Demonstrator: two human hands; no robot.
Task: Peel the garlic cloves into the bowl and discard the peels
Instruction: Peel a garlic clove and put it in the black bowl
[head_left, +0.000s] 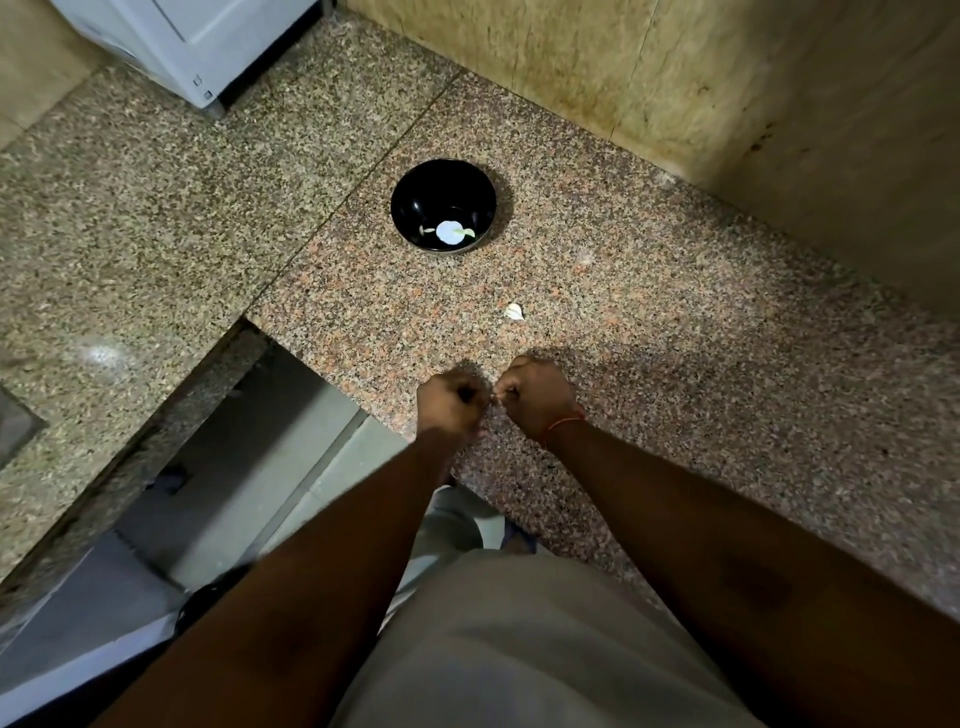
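Head view: left hand (451, 400), right hand (535, 397) both curled tight, nearly touching; contents hidden.

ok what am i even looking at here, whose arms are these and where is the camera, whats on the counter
There is no machine here. The one picture comes from a camera worn on a person's head, looking down at their own arms. The left hand and right hand are curled and meet knuckle to knuckle above a speckled granite counter. They seem to be working on something small between the fingertips, probably a garlic clove, but it is too hidden to be sure. Farther back stands a black bowl with a few pale bits at its bottom. Between bowl and hands lies one small pale piece of garlic, whether clove or peel is unclear.
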